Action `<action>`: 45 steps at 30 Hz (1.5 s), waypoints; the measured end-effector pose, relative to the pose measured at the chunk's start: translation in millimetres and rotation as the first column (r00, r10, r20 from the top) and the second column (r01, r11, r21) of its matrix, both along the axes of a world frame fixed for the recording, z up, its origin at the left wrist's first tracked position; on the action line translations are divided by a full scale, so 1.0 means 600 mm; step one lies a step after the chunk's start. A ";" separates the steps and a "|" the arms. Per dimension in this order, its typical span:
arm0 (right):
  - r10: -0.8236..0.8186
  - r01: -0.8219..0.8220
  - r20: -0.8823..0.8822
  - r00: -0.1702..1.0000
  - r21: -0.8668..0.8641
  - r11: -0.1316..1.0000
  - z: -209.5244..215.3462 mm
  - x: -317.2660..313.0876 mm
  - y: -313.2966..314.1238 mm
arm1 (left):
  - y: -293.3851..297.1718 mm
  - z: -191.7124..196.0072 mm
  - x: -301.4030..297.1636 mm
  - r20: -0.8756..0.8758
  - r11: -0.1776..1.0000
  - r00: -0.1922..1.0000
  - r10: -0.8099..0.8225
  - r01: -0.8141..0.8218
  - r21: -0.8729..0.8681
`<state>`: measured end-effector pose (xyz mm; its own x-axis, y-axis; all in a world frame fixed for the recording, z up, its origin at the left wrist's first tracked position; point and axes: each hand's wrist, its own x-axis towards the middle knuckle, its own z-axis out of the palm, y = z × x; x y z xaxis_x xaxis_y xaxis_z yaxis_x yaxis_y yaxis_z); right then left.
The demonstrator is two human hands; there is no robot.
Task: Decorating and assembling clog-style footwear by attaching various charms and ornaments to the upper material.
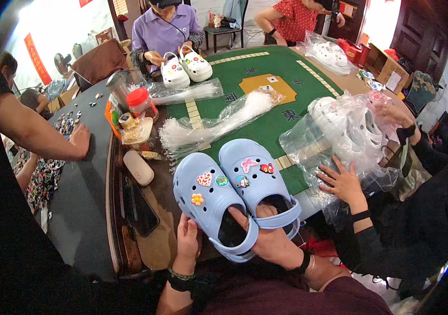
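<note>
A pair of light blue clogs is held up before me, toes away, over the near edge of the table. The left clog (203,191) carries a heart, a flower and a round green charm; the right clog (253,176) has a pink bow, a red charm and a blue figure charm. My left hand (188,239) grips the left clog's outer side, its fingers partly hidden beneath. From the right, my right hand (274,239) reaches into both heel openings, its fingers holding the pair together; the fingertips are hidden inside.
Bundles of clear plastic strips (219,118) lie on the green table mat (229,79). At left are a red-lidded jar (142,102), a white case (138,168) and a charm pile (43,178). Co-workers handle white clogs (196,65) opposite and bagged clogs (347,126) at right.
</note>
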<state>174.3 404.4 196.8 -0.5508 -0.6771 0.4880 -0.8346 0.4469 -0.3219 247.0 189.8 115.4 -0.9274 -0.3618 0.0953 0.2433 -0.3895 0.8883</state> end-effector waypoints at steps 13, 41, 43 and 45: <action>-0.029 0.030 -0.035 0.999 0.026 0.999 -0.009 0.008 0.001 | 0.005 0.011 -0.002 0.042 0.999 0.999 0.008 -0.010 0.035; -0.025 0.023 -0.046 0.999 -0.039 0.999 -0.007 0.000 0.001 | 0.000 -0.007 -0.002 0.065 0.993 0.998 -0.007 -0.001 0.114; -0.023 0.022 -0.015 1.000 -0.045 0.999 -0.007 0.000 0.003 | 0.003 0.002 -0.004 0.105 0.995 0.994 -0.006 -0.004 0.099; -0.016 0.016 0.004 1.000 -0.040 0.999 -0.008 -0.002 0.004 | 0.006 0.026 -0.001 0.164 0.997 0.987 0.003 -0.015 0.074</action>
<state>172.8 407.0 191.8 -0.5634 -0.6481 0.5123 -0.8261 0.4469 -0.3432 246.2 193.3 131.1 -0.9248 -0.3708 -0.0850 0.1012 -0.4550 0.8847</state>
